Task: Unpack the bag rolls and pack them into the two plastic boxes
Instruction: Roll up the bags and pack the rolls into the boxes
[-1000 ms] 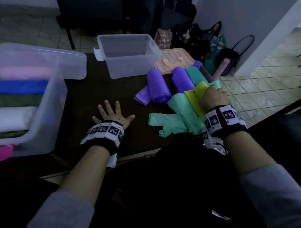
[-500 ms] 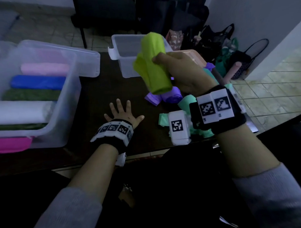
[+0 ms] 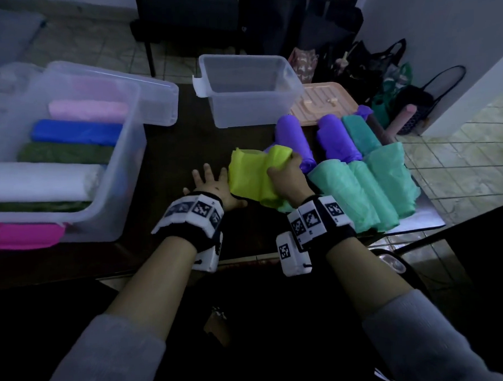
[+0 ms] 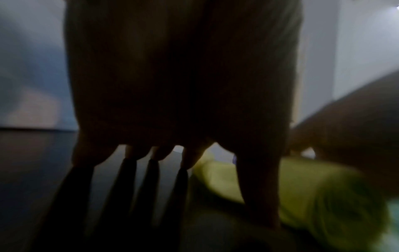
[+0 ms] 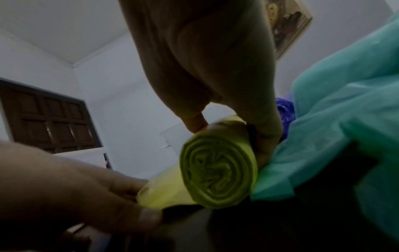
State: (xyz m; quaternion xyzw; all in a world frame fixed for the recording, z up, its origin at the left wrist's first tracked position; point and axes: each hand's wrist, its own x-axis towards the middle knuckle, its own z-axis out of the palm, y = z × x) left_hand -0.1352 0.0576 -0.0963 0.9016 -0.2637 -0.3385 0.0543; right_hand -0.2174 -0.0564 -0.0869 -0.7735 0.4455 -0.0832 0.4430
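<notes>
My right hand (image 3: 284, 172) grips a yellow-green bag roll (image 3: 252, 176) lying on the dark table (image 3: 169, 153); the right wrist view shows its coiled end (image 5: 218, 172) between thumb and fingers. My left hand (image 3: 213, 186) lies flat on the table with fingers spread, its thumb side touching the roll. Purple rolls (image 3: 294, 137), a teal roll (image 3: 359, 132) and mint-green rolls (image 3: 367, 186) lie to the right. An empty clear box (image 3: 249, 93) stands at the back. A large clear box (image 3: 121, 177) at the left holds several rolls.
A peach lid (image 3: 324, 102) lies behind the purple rolls. A clear lid (image 3: 158, 99) leans behind the large box. A pink lid (image 3: 23, 235) lies under that box's front. Bags (image 3: 395, 82) sit on the floor beyond the table's right edge.
My right hand lifted the yellow-green roll out of the pile, carried it up, then brought it down onto the table beside my left hand. The left hand stayed flat.
</notes>
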